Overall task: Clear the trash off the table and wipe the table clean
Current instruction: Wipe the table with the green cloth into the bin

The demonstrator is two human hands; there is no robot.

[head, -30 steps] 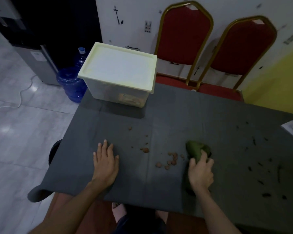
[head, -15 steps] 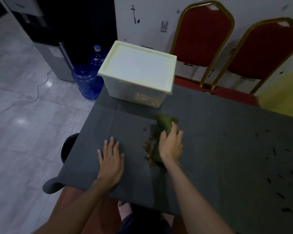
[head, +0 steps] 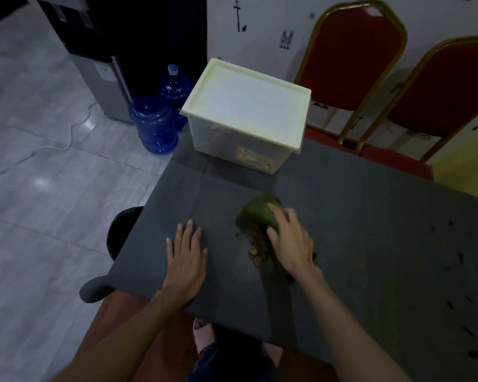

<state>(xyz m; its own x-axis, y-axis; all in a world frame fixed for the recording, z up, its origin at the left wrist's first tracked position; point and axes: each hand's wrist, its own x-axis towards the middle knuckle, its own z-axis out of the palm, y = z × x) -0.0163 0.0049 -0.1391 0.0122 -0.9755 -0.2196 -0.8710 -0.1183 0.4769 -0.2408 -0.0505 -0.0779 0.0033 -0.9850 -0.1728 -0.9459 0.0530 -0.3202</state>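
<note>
My right hand (head: 290, 241) lies on a bunched green cloth (head: 255, 215) in the middle of the dark grey table (head: 370, 216), fingers curved over it and thumb tucked against its side. A small heap of brown crumbs (head: 255, 245) is gathered against the cloth's left edge. About a hand's width to the left, my left hand (head: 186, 252) rests flat on the tabletop with fingers straight, holding nothing. Several dark scraps (head: 467, 299) lie scattered on the right part of the table.
A clear plastic box with a pale lid (head: 246, 117) stands at the table's far left corner. A black bin (head: 119, 232) sits on the floor by the left edge. Two red chairs (head: 351, 59) stand behind the table, and blue water jugs (head: 155, 125) are on the floor.
My right hand swept the green cloth leftward across the table, pushing the scattered brown crumbs into a heap closer to my left hand. The left hand stayed flat in place.
</note>
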